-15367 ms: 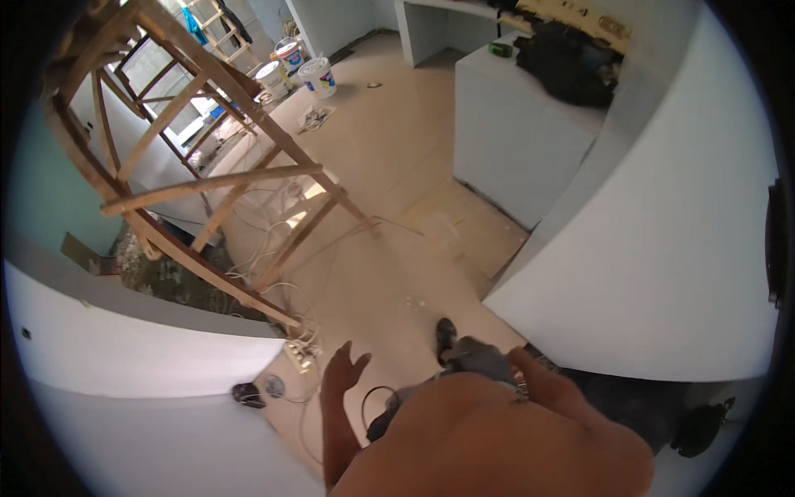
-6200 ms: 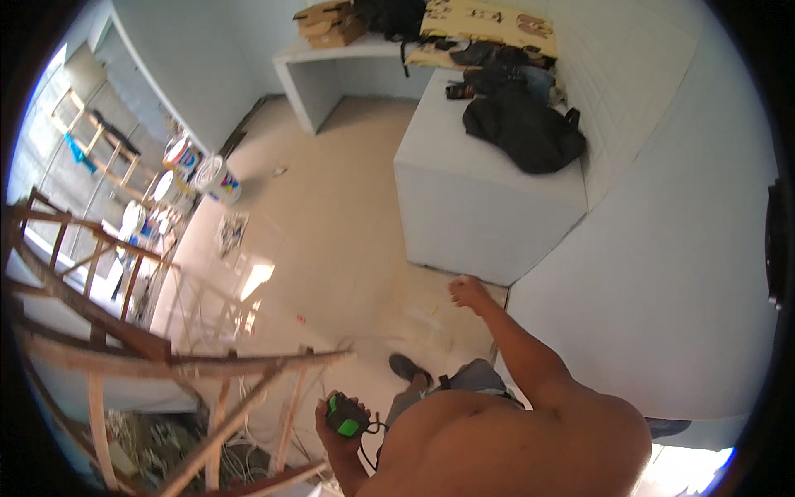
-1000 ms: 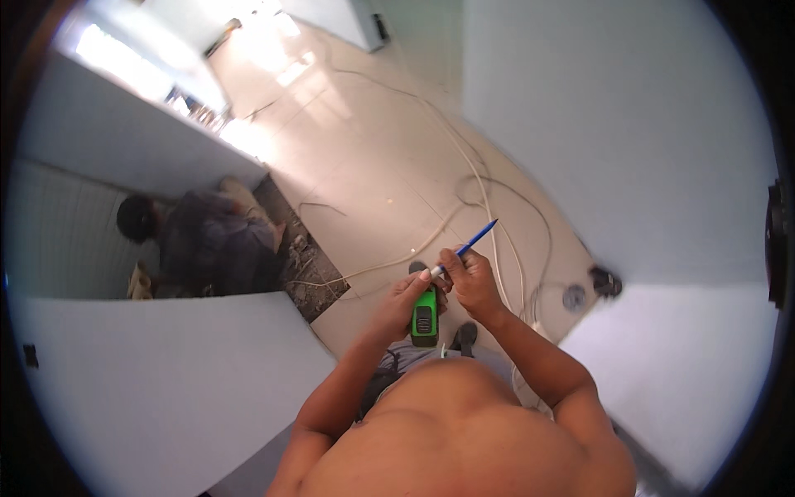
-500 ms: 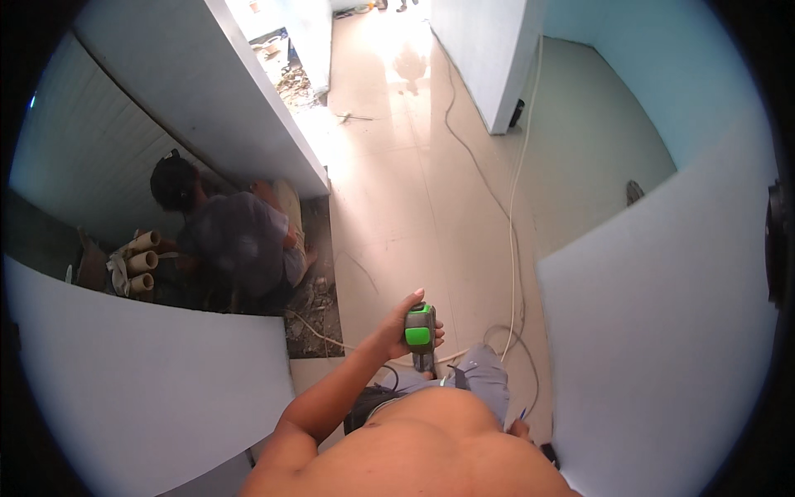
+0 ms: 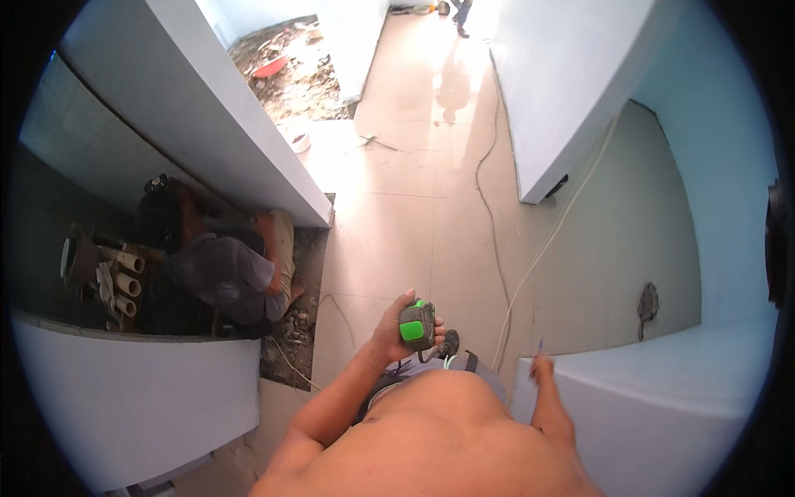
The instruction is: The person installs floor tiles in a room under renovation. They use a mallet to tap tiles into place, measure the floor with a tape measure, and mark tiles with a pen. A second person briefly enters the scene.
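In front of my belly, my left hand (image 5: pixel 387 333) is wrapped round a green and black tape measure (image 5: pixel 417 325), with its thumb along the top. No drawn-out blade can be made out. My right hand (image 5: pixel 542 368) is beside the end of the low white wall (image 5: pixel 629 385) on my right; I cannot tell if it touches it. A thin blue pen (image 5: pixel 541 343) sticks up out of its closed fingers. Beneath my hands lies the glossy tiled floor (image 5: pixel 389 240).
On the left a person (image 5: pixel 224 273) crouches in a dark recess near pale pipes (image 5: pixel 128 285). A dark cable (image 5: pixel 487 199) and a white cable (image 5: pixel 551 236) cross the floor. Wall ends (image 5: pixel 290 182) flank the passage. Rubble (image 5: pixel 286 74) and another person's legs (image 5: pixel 461 16) are farther off.
My right hand has come up from low at my side to beside the low wall, pen in it. My left hand still grips the tape measure. The view has shifted; the crouching person leans lower.
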Demonstrator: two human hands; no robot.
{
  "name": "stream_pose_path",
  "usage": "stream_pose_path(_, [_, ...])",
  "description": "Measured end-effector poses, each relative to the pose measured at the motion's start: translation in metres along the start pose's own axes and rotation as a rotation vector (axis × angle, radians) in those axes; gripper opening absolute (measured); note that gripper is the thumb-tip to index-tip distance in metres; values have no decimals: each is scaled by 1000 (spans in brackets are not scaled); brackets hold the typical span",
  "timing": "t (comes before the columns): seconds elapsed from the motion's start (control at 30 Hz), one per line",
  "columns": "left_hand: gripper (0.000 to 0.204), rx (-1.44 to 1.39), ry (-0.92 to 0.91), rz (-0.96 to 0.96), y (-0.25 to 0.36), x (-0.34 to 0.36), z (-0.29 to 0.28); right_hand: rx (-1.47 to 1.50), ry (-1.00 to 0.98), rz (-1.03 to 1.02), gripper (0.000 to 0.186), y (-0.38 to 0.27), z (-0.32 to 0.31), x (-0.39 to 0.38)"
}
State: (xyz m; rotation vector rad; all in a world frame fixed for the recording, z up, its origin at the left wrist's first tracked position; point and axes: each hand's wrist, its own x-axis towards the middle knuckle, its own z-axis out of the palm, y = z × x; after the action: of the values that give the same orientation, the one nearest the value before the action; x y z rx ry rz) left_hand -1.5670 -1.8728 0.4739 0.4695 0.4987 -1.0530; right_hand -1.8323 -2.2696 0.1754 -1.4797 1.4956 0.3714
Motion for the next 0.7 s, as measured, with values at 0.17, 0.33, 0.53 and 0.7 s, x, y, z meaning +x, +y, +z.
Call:
stream_pose_path(0.17, [55, -60, 51, 53, 68, 58, 35, 143, 108, -530, 26, -331, -75, 15])
stream_pose_path(0.33, [50, -181, 140, 132, 155, 114, 30, 159, -32, -654, 26, -493, -36, 12])
stream_pose_path(0.53, [48, -200, 141, 202, 287, 175, 58, -313, -366, -125, 23, -428, 44, 60])
stream_pose_path(0.7, [46, -214, 80, 261, 394, 218, 88, -514, -454, -103, 19, -311, 37, 182])
